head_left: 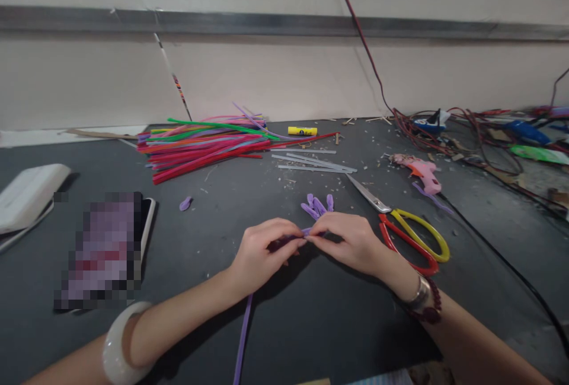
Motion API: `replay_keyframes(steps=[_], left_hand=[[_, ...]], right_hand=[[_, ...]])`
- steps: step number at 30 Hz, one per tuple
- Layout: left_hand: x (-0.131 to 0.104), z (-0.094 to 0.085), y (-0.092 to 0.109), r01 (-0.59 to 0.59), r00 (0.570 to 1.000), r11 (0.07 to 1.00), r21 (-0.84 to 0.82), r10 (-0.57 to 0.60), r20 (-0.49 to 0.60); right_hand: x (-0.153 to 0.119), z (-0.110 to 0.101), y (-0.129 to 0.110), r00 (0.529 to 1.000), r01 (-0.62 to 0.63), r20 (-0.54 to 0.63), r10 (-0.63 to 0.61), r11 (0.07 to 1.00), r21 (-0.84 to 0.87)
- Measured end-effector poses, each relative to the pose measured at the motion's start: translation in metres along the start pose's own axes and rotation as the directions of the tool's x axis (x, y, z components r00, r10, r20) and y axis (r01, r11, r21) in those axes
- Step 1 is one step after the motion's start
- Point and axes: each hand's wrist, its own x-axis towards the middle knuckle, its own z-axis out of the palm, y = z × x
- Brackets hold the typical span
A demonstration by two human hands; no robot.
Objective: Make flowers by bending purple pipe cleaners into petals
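Observation:
My left hand [267,251] and my right hand [349,241] meet fingertip to fingertip near the middle of the dark table, both pinching a purple pipe cleaner [242,340]. Its long tail hangs from beneath my left hand toward the front edge of the view. Just beyond my right hand lie several small purple loops [316,207], their near ends partly hidden by that hand. A single small purple piece [185,203] rests apart on the left. Scissors [381,206] with one red and one yellow handle lie open beside my right hand.
A bundle of coloured pipe cleaners [208,148] lies at the back, near a yellow glue stick [302,131] and clear sticks [315,164]. On the right are a pink glue gun [420,172] and tangled cables. A phone [100,251] and white box [33,195] sit left.

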Motion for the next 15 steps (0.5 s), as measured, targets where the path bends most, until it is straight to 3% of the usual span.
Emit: replay_keyframes(steps=[7,11,15], left_hand=[[0.0024,-0.0034,-0.0015,-0.177,0.984,0.970,0.165,0.172,0.039],[0.0034,-0.0041,-0.0005,-0.107,0.993,0.980,0.167,0.097,0.066],[0.0050,-0.0042,0.0004,0.044,0.992,0.998,0.051,-0.049,0.113]], right_hand=[[0.0008,0.0002,-0.0018,1.000,-0.011,-0.020,0.010,1.000,-0.018],[0.0016,-0.0006,-0.0012,1.000,-0.013,0.022,0.013,1.000,-0.011],[0.0033,-0.0032,-0.0011,0.995,0.019,0.102,-0.021,1.000,0.022]])
